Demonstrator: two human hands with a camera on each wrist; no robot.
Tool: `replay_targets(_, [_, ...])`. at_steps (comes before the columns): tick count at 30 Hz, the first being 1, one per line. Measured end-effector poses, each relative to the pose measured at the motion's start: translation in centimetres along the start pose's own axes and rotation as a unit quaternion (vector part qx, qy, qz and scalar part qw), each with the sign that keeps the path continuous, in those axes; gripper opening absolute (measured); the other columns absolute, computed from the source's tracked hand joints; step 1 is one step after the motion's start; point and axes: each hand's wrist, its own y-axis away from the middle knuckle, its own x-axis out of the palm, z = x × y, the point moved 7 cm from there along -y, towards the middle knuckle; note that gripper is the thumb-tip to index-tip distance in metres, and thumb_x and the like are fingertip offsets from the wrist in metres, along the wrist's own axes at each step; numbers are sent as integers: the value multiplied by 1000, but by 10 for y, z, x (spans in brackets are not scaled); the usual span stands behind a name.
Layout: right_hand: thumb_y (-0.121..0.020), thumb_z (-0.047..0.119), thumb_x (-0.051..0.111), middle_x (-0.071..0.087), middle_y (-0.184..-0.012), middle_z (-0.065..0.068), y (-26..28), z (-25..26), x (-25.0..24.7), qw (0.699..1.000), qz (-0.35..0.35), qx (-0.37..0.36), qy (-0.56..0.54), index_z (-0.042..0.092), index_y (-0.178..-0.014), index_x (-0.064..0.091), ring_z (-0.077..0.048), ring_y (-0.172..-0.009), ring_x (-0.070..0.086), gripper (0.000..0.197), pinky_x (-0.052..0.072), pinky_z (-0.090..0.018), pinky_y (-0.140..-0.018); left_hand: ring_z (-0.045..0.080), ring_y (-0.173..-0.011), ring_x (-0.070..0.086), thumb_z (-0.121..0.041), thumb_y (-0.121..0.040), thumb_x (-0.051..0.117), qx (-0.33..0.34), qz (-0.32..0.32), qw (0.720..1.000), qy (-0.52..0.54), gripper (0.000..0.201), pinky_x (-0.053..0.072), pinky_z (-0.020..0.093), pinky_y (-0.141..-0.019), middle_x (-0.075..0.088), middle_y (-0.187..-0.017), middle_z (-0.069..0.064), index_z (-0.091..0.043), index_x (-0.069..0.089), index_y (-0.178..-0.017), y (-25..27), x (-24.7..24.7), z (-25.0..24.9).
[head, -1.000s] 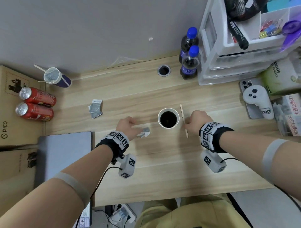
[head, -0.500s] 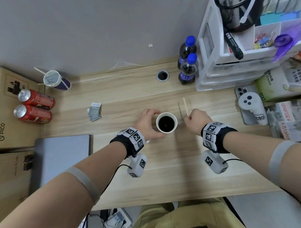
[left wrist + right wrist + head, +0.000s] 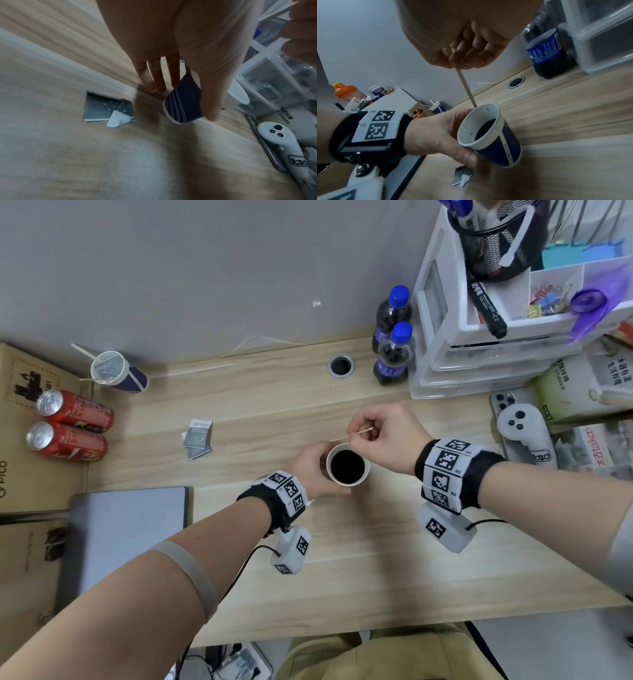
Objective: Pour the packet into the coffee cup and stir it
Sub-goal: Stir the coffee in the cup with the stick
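While the left hand (image 3: 310, 470) wraps its fingers and thumb around the coffee cup (image 3: 347, 464) at mid-desk, the right hand (image 3: 383, 436) pinches a wooden stir stick (image 3: 466, 89) just above the cup's far rim, its lower tip not yet in the dark coffee. A torn packet (image 3: 109, 111) lies on the desk (image 3: 342, 570) just left of the cup, apparently emptied, so the stirring step looks about to begin. Next, the stick should tilt down into the liquid and circle gently, with the cup held steady against tipping.
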Motion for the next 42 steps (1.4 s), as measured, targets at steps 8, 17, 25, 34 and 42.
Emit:
replay_targets(8, [-74,0,63,55,-54,7,-2,7,-7,999,-28,6,-26,7,-66,68,-3,-44,45,12,36,-10,-50,16,-93,69,-14,-54,92,25,17,999,-33,68,55,30,-83,73,-98,-4,-20,66,-117,-3,4,-10])
replay_targets(17, [-94,15,47,68,-97,-3,3,-15,29,971,138,-32,192,9,-102,68,-19,-89,59,24,47,-34,-84,7,-80,64,-6,-58,91,31,13,999,-25,61,48,17,-73,69,-89,-10,-18,67,-113,-5,6,-6])
replay_targets(25, [-97,25,38,66,-106,-2,5,-16,32,934,155,-53,317,16,-105,65,-25,-97,62,30,50,-39,-84,10,-88,69,-19,-60,89,50,-23,996,-65,60,53,22,-77,74,-96,-9,-24,70,-116,0,2,-8])
replay_targets(34, [-97,32,35,68,-94,-3,10,-12,58,927,205,-68,307,16,-93,66,-27,-87,62,35,50,-41,-79,10,-74,62,-28,-57,87,32,-38,995,-92,43,46,20,-69,65,-75,-17,-47,61,-86,4,-2,-6])
replay_targets(42, [-95,25,38,68,-97,-6,4,-11,50,896,193,-44,397,13,-92,64,-31,-89,63,28,46,-34,-70,12,-91,69,-31,-62,88,19,-54,992,-110,50,54,28,-79,74,-97,-10,-32,70,-108,11,-3,-7])
